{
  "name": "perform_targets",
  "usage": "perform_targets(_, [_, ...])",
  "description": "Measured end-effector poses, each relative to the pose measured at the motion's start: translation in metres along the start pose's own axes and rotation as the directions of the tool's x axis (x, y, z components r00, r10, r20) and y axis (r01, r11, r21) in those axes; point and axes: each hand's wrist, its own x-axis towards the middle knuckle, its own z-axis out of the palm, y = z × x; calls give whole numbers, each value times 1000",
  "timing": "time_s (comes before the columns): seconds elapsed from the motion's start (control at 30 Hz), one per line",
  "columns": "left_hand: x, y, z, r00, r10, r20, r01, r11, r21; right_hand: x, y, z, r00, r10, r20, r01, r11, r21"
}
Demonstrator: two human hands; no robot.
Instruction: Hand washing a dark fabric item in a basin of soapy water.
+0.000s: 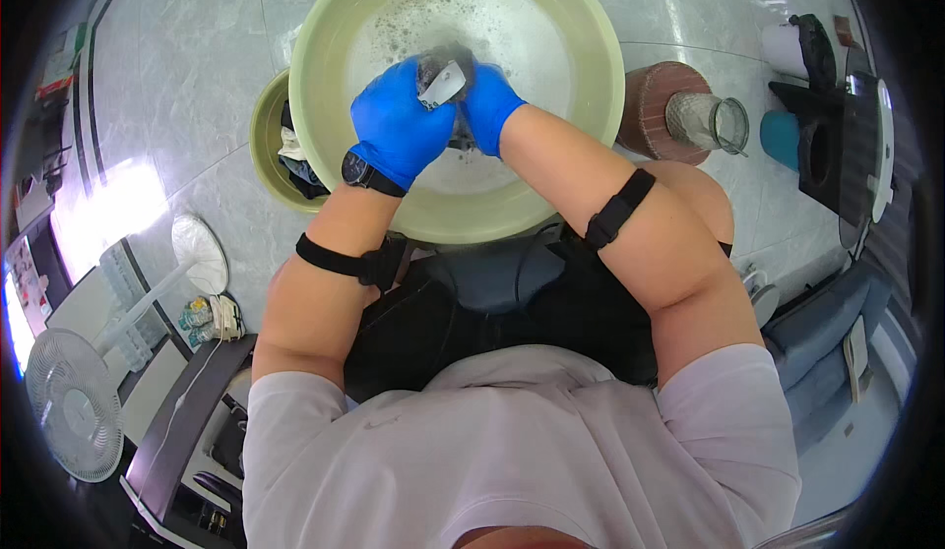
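Note:
Both hands wear blue rubber gloves and meet over a large pale-green plastic basin (317, 106). Soapy, foamy water (524, 40) fills the basin's bottom. My left hand (402, 121) grips one side of a dark wet cloth (447, 58), with a wristwatch just behind the glove. On the cloth shows a white patch or tag (443, 85) bearing small marks. Against the cloth's other side is my right hand (489, 106), its fingers closed around it and mostly hidden. Some dark cloth also hangs below, between the two hands.
A smaller green basin (267, 187) with clothes (295, 158) stands at the left, partly under the large one. To the right are a reddish-brown round stool (653, 91) and a glass jar (729, 125). A white pedestal fan (74, 405) stands lower left, a blue-grey sofa (827, 342) at right.

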Motion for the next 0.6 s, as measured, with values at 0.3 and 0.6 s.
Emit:
perform_targets(0.3, [14, -7, -8, 981, -138, -137, 105, 969, -225, -35, -40, 14, 998, -36, 42, 38, 998, -48])
perform_targets(0.6, [15, -12, -72, 811, -367, 454, 465, -65, -883, -76, -69, 13, 812, -385, 439, 503, 843, -190])
